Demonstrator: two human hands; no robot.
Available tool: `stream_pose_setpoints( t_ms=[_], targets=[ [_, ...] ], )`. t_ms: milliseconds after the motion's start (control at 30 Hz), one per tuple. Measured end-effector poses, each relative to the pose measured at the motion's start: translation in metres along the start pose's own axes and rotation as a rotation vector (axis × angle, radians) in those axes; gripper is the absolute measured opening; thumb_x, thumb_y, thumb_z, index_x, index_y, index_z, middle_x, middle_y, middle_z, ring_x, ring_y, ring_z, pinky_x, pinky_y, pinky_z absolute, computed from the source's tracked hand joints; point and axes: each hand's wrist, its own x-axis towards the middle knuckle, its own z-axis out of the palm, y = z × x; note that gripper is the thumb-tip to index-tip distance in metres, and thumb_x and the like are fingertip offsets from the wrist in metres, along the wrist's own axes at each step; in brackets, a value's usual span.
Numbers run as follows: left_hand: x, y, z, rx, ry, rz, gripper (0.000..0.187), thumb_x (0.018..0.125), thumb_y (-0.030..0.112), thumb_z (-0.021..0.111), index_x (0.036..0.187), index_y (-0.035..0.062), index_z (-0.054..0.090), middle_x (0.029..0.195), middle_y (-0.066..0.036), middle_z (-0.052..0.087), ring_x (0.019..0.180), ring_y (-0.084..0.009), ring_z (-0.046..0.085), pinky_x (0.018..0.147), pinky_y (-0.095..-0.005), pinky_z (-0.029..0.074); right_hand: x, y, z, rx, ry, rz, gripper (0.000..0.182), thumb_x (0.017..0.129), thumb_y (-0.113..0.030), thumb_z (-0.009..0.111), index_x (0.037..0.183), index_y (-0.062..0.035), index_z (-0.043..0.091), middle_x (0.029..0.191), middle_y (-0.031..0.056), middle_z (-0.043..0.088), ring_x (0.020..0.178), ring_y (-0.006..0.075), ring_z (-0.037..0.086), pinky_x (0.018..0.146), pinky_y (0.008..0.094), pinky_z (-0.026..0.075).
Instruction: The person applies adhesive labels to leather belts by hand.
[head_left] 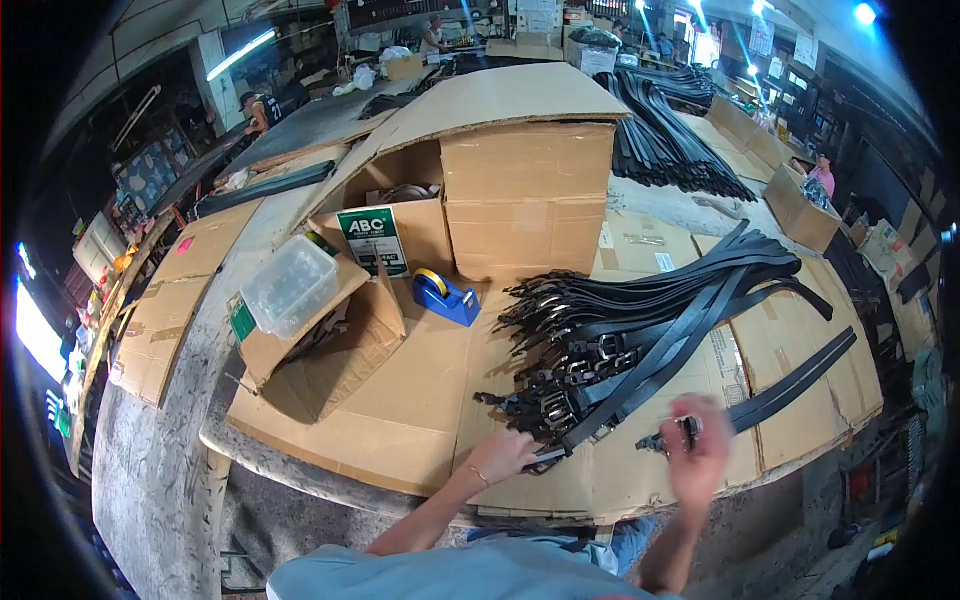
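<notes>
A thick pile of black belts [690,275] lies on cardboard in front of me, the metal buckles gathered toward the left. At the near edge of this pile, my left hand [505,457] has its fingers closed on the buckle end of a belt [548,458]. My right hand [697,450] is raised farther right and smeared by motion, with a bit of shiny metal showing at its fingers. Right behind it, another few black belts [790,380] lie apart from the pile, their buckle ends pointing toward me.
A large cardboard box [525,210] stands behind the pile. Left of it are a blue tape dispenser [446,298], a green and white ABC can [374,242] and a clear plastic tub [292,285] on a tilted carton [340,350]. More belts [665,135] hang over the far table. People sit farther back.
</notes>
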Motion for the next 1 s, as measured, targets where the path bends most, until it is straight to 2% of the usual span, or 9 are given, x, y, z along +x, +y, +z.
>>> stream_pose_setpoints(
  t_ms=[100,167,267,300,333,400,433,500,1000],
  targets=[
    [-0.004,-0.010,-0.030,-0.013,0.400,0.130,0.032,0.076,0.023,0.068,0.102,0.0069,0.061,0.121,-0.018,0.050,0.112,-0.0387,0.046,0.093,-0.0436,0.040,0.036,-0.054,-0.058,0.018,0.197,-0.485,0.022,0.077,-0.014,0.064,0.094,-0.0003,0.057,0.083,0.0152,0.056,0.074,0.0267,0.053,0.067,0.0369,0.044],
    [-0.013,0.021,-0.118,0.119,0.665,0.242,0.037,0.073,0.020,0.071,0.105,0.0052,0.061,0.116,-0.017,0.054,0.111,-0.0368,0.048,0.095,-0.0432,0.040,0.058,-0.102,-0.101,-0.264,0.176,-0.824,0.018,0.082,-0.016,0.057,0.093,-0.0014,0.053,0.083,0.0104,0.053,0.076,0.0251,0.054,0.066,0.0363,0.046],
    [-0.061,0.095,-0.246,-0.079,1.056,0.250,0.031,0.074,0.016,0.068,0.099,0.0001,0.059,0.104,-0.013,0.058,0.099,-0.0262,0.057,0.091,-0.0353,0.041,0.077,-0.156,-0.128,-0.260,0.138,-1.298,0.018,0.082,-0.015,0.057,0.093,-0.0012,0.054,0.083,0.0103,0.053,0.076,0.0247,0.054,0.066,0.0361,0.046],
    [-0.075,0.112,-0.273,0.107,1.322,0.531,0.036,0.073,0.015,0.067,0.103,-0.0022,0.057,0.102,-0.011,0.060,0.094,-0.0228,0.058,0.087,-0.0326,0.043,0.080,-0.167,-0.129,-0.254,0.127,-1.386,0.018,0.082,-0.015,0.057,0.093,-0.0011,0.054,0.083,0.0103,0.053,0.076,0.0246,0.054,0.066,0.0360,0.046],
    [-0.087,0.132,-0.291,0.098,1.312,0.535,0.036,0.073,0.015,0.067,0.103,-0.0022,0.057,0.102,-0.011,0.060,0.094,-0.0228,0.058,0.087,-0.0326,0.043,0.082,-0.176,-0.128,-0.252,0.115,-1.448,0.017,0.082,-0.015,0.057,0.093,-0.0011,0.054,0.083,0.0103,0.053,0.076,0.0244,0.054,0.067,0.0360,0.046],
    [-0.110,0.165,-0.321,-0.164,1.831,1.379,0.030,0.083,0.035,0.049,0.075,0.0101,0.062,0.072,0.000,0.057,0.083,-0.0099,0.057,0.094,-0.0430,0.036,0.083,-0.186,-0.120,-0.244,0.094,-1.534,0.017,0.082,-0.015,0.057,0.092,-0.0009,0.054,0.084,0.0103,0.054,0.077,0.0242,0.054,0.067,0.0358,0.046],
    [-0.123,0.180,-0.333,-0.020,1.777,1.617,0.030,0.083,0.035,0.049,0.075,0.0099,0.062,0.072,0.000,0.057,0.083,-0.0100,0.057,0.094,-0.0428,0.037,0.084,-0.190,-0.118,-0.242,0.090,-1.560,0.017,0.082,-0.015,0.057,0.092,-0.0009,0.055,0.084,0.0103,0.054,0.077,0.0241,0.054,0.067,0.0357,0.046],
    [-0.136,0.193,-0.341,0.213,1.579,1.675,0.029,0.083,0.035,0.048,0.076,0.0096,0.062,0.073,-0.001,0.057,0.083,-0.0102,0.057,0.093,-0.0424,0.037,0.086,-0.194,-0.118,-0.239,0.083,-1.588,0.017,0.083,-0.014,0.057,0.092,-0.0007,0.055,0.084,0.0102,0.054,0.077,0.0238,0.055,0.067,0.0356,0.046],
    [-0.142,0.207,-0.342,0.355,1.456,1.717,0.029,0.084,0.032,0.048,0.079,0.0070,0.061,0.076,-0.003,0.058,0.084,-0.0118,0.058,0.091,-0.0392,0.038,0.101,-0.178,-0.109,-0.309,0.057,-1.704,0.016,0.083,-0.012,0.056,0.092,0.0003,0.057,0.085,0.0100,0.057,0.079,0.0219,0.056,0.070,0.0345,0.046]
  ],
)
